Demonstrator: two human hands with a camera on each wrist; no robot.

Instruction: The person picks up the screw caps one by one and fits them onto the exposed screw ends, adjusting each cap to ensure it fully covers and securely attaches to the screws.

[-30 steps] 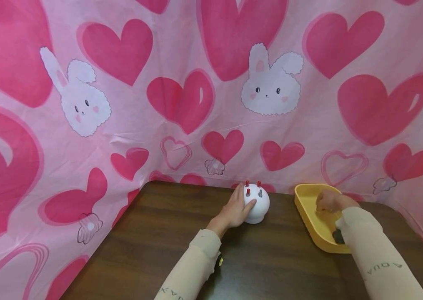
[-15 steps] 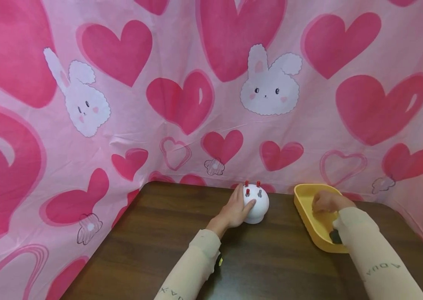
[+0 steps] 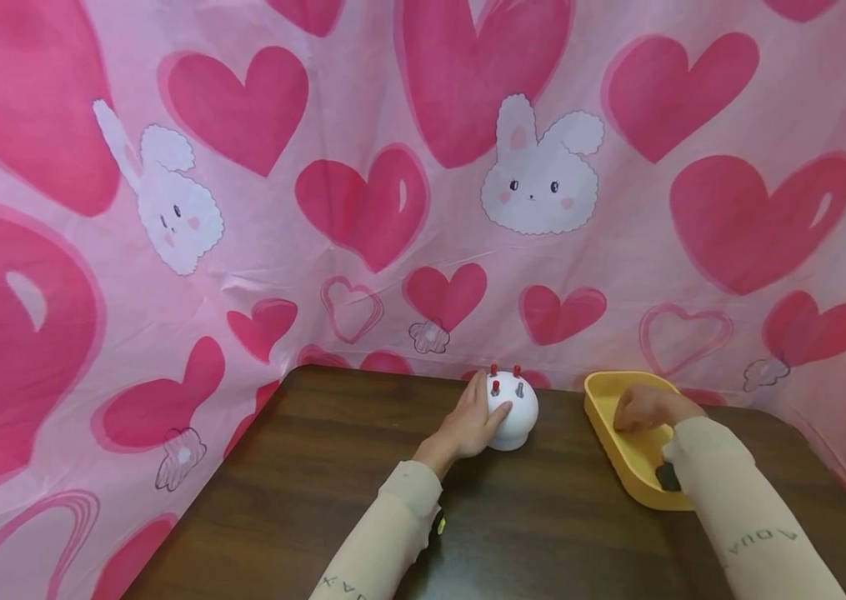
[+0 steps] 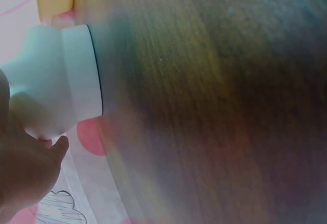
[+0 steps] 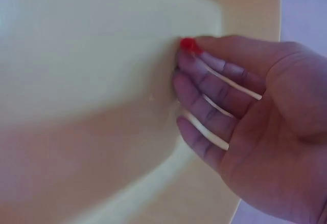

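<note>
My left hand (image 3: 466,421) grips the side of a white ball-shaped body on a short round base (image 3: 518,423), its thumb lying across the front. From the top rise three red-tipped pegs (image 3: 496,387) and one bare grey peg (image 3: 520,390). In the left wrist view the smooth white base (image 4: 82,75) rests on the table beside that hand (image 4: 28,170). Inside the yellow tray, my right hand (image 3: 651,408) is lowered to the floor. The right wrist view shows its thumb and fingertips pinching a small red cap-like piece (image 5: 188,44), partly hidden by the fingers.
The yellow tray (image 3: 612,454) stands on the right of the dark wooden table (image 3: 317,483). A dark object (image 3: 667,477) shows by the right sleeve, over the tray's near end. A pink cloth with hearts and rabbits (image 3: 362,92) hangs behind and beside the table.
My right hand has shifted a little to the left within the tray. The left hand and the white ball-shaped body have stayed in place.
</note>
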